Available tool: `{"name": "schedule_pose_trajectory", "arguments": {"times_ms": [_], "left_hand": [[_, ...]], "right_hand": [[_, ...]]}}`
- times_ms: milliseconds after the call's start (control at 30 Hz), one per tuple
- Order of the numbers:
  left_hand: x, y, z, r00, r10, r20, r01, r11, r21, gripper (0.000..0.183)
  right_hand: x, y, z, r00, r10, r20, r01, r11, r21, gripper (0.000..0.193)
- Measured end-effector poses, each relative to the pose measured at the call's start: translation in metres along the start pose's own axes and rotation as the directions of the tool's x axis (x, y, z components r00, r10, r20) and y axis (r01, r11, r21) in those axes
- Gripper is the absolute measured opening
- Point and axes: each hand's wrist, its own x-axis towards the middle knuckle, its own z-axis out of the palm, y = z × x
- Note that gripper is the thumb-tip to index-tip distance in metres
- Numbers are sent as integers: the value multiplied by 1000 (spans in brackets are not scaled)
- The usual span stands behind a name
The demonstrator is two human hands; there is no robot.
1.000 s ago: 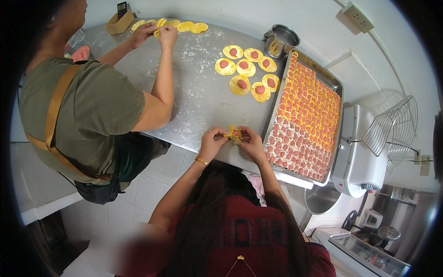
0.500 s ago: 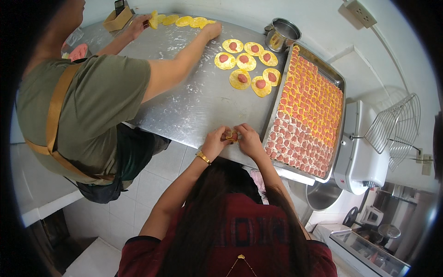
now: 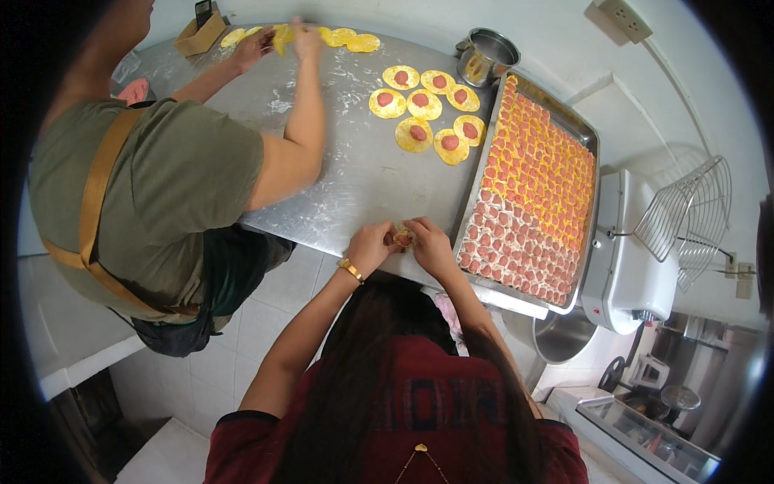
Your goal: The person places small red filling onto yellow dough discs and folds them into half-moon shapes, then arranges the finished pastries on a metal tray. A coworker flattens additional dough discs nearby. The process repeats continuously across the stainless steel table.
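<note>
Table: a steel table [image 3: 355,181] streaked with flour; the work lies across it, from the far edge to the near one.
Co-worker: a person [image 3: 173,173] at the left, in a green shirt; their left hand [image 3: 256,47] holds a folded yellow piece [image 3: 281,40], while their right hand [image 3: 306,38] is blurred beside it, its grip impossible to tell.
Tray: a metal tray [image 3: 560,109] at the right, almost covered by close-set rows of finished pieces, so this part looks well advanced.
Tray rows: yellow dumplings [image 3: 536,157] fill the farther part, pale dumplings [image 3: 516,262] the nearer; pink filling shows on top of both.
Pot: a steel pot [image 3: 488,58] just beyond the tray's far left corner.
Left hand: the left hand [image 3: 371,248], over the near table edge, has its fingers closed in a pinch on the held dumpling.
Right hand: the right hand [image 3: 434,246] pinches the same piece from the other side.
Filled discs: eight yellow discs [image 3: 423,103], each with a pink lump, lie flat left of the tray, not yet shaped.
Plain discs: yellow discs [image 3: 364,43] in a row along the far edge; no filling shows on them.
Held dumpling: one dumpling [image 3: 403,237] between both hands' fingertips, apparently part-gathered round its filling; the fingers hide how far.
</note>
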Motion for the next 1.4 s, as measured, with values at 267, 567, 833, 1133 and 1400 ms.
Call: {"name": "schedule_pose_trajectory", "arguments": {"times_ms": [267,567,833,1133,1400], "left_hand": [[-1,4,7,1000,-10,-25,11,1000,17,26],[1,2,6,996,72,-60,-85,963,-255,21],[6,-1,9,998,-19,-53,2,948,-318,21],[9,-2,4,998,51,-36,-55,992,-117,22],[12,-2,8,998,66,-21,-68,990,-125,25]], "right_hand": [[2,5,6,999,-32,-4,32,999,23,36],[1,5,1,991,116,59,-116,993,-9,38],[5,11,-2,994,110,9,-110,993,-35,31],[13,12,1,999,23,-36,-25,997,-74,22],[15,8,1,997,77,32,-78,997,29,27]]}}
